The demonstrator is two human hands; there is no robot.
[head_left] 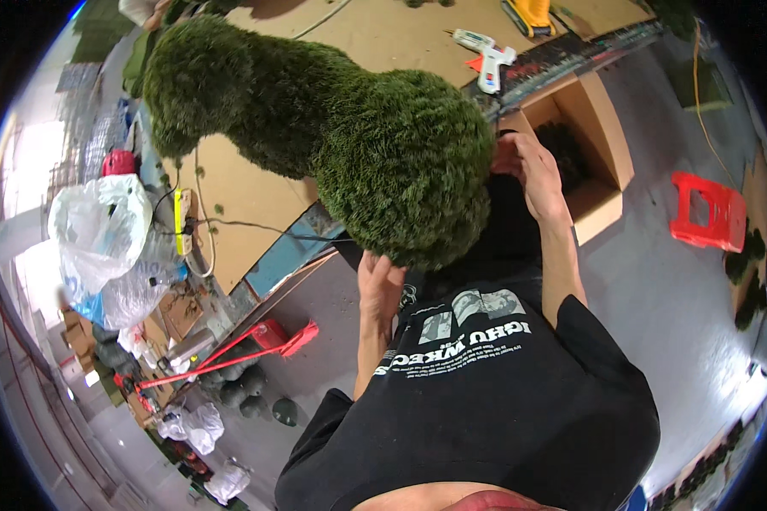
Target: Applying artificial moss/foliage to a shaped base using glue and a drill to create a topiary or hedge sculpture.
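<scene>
You seemed to be steadying the long, bulbous, dark-green artificial-foliage form [400, 162], which stretched from centre to upper left over the brown-topped table [260, 183]. Your left hand [380, 283] curled at its lower edge, your right hand [530, 166] bent beside it; whether either gripped was hidden. Moving it called for even support. The open brown cardboard box [609, 145], upper right, held dark-green foliage [562, 149].

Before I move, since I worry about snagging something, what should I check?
1. Left hand at the topiary: ok, at its lower edge.
2. Right hand gripping it: cannot tell, fingertips obscured.
3. Glue gun apart from both hands: ok, lying beyond them.
4. Black cable free of the topiary: cannot tell, it vanishes by the edge.
5. Box shut: not ok, open near the right hand.
</scene>
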